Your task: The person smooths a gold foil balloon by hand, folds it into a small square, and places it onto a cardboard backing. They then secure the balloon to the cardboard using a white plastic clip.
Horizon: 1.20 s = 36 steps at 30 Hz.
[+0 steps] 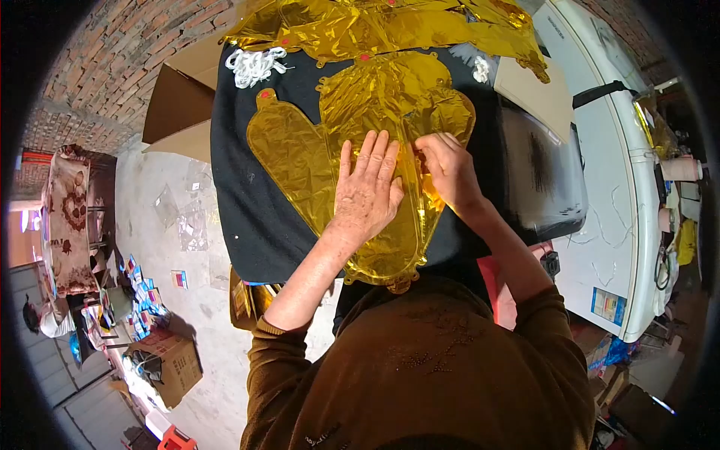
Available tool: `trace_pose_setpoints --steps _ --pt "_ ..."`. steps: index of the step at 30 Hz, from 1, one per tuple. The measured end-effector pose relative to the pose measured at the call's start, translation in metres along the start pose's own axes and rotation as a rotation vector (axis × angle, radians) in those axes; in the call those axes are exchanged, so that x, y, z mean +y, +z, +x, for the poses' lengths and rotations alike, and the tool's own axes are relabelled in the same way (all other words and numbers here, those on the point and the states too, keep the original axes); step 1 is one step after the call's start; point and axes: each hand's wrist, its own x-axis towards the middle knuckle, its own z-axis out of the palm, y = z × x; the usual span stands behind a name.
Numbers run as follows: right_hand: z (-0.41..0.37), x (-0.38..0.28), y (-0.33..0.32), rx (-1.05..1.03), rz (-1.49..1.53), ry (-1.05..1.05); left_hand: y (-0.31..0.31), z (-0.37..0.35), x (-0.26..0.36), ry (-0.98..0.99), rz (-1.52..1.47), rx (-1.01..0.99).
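Observation:
A flat, uninflated gold foil balloon (289, 146) lies on the black cloth (251, 217), its rounded end with small tabs toward my body. My left hand (367, 187) rests flat on its middle, fingers stretched out. Against the right part of the foil, my right hand (454, 169) is curled, with thumb and fingers closed on a fold of it. The exact grip is partly hidden by the fingers. More gold foil balloons (360, 34) lie crumpled at the far side, with small red spots on them.
White string (255, 67) lies at the far left of the cloth, and a smaller white bundle (480, 71) at the far right. A cardboard box (176, 105) stands left of the table. To the right are a dark plastic-covered thing (540, 176) and a white surface (607, 217).

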Motion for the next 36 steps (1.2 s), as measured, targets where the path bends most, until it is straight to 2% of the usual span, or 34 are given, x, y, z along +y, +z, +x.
trace_pose_setpoints --steps 5,8,11,14,17,20,24,28,31,34,36 --pt "0.002 -0.007 0.002 0.012 0.033 -0.078 0.002 0.004 0.003 -0.002 0.004 -0.013" --pt "-0.001 -0.013 0.006 -0.003 -0.003 -0.094 -0.001 0.005 0.003 -0.003 -0.026 -0.088" --pt "0.001 -0.018 0.006 -0.049 -0.145 -0.185 -0.001 0.004 0.001 -0.009 -0.132 -0.064" --pt "-0.003 -0.013 0.013 -0.068 -0.159 -0.136 -0.006 0.005 0.004 -0.099 -0.43 0.082" --pt "-0.003 -0.013 0.014 -0.072 -0.169 -0.13 -0.023 0.009 0.001 -0.083 -0.421 0.055" --pt "-0.004 -0.014 0.014 -0.119 -0.203 -0.108 -0.044 0.015 0.004 -0.036 -0.393 0.183" --pt "-0.001 -0.017 0.012 -0.192 -0.312 -0.124 -0.049 0.013 0.012 0.125 -0.219 0.125" --pt "0.0 -0.02 0.011 -0.178 -0.273 -0.134 -0.02 -0.005 0.001 0.014 -0.145 0.0" --pt "-0.001 -0.018 0.014 -0.141 -0.301 -0.162 -0.013 -0.013 -0.002 0.004 -0.056 0.003" --pt "0.0 -0.017 0.011 -0.194 -0.295 -0.133 -0.013 -0.013 -0.001 -0.004 -0.051 -0.018" --pt "0.005 -0.019 0.007 -0.19 -0.314 -0.192 -0.015 -0.012 -0.001 -0.007 -0.048 -0.025"
